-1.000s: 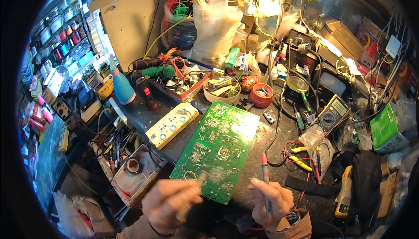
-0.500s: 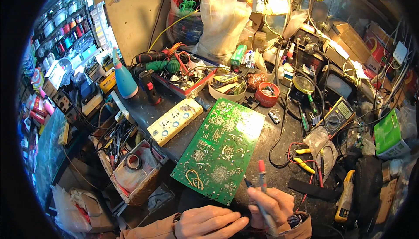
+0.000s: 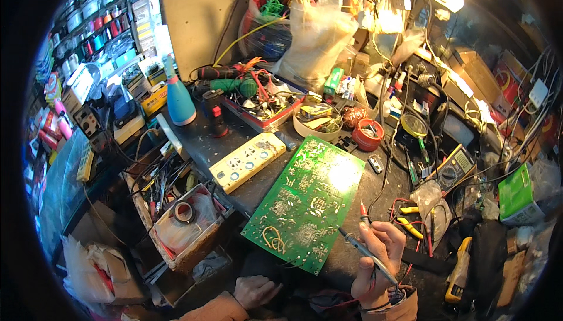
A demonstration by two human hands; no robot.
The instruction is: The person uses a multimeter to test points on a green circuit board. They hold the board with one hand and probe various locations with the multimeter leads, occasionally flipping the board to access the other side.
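Note:
A large green circuit board [image 3: 305, 204] lies tilted on the dark bench, solder side up, a loop of pale wire near its lower left corner. My right hand [image 3: 378, 259] is closed round two pen-shaped test probes beside the board's lower right edge. The grey probe [image 3: 366, 252] slants up left, its dark tip close to the board's edge; contact cannot be made out. The red-tipped probe [image 3: 363, 211] points upward from the fingers. My left hand [image 3: 256, 291] rests in shadow below the board, fingers curled together, with nothing visible in it.
A cream power strip [image 3: 247, 162] sits left of the board. To the right are a multimeter [image 3: 454, 170], yellow-handled pliers [image 3: 410, 225] and loose leads. Behind stand a red parts cup [image 3: 368, 135] and a blue bottle [image 3: 180, 101]. An open tool drawer [image 3: 193, 250] juts out at left.
My left hand has drawn back down and left, its fingers now curled. My right hand has shifted up and right, turning both probes. The whole view has shifted slightly.

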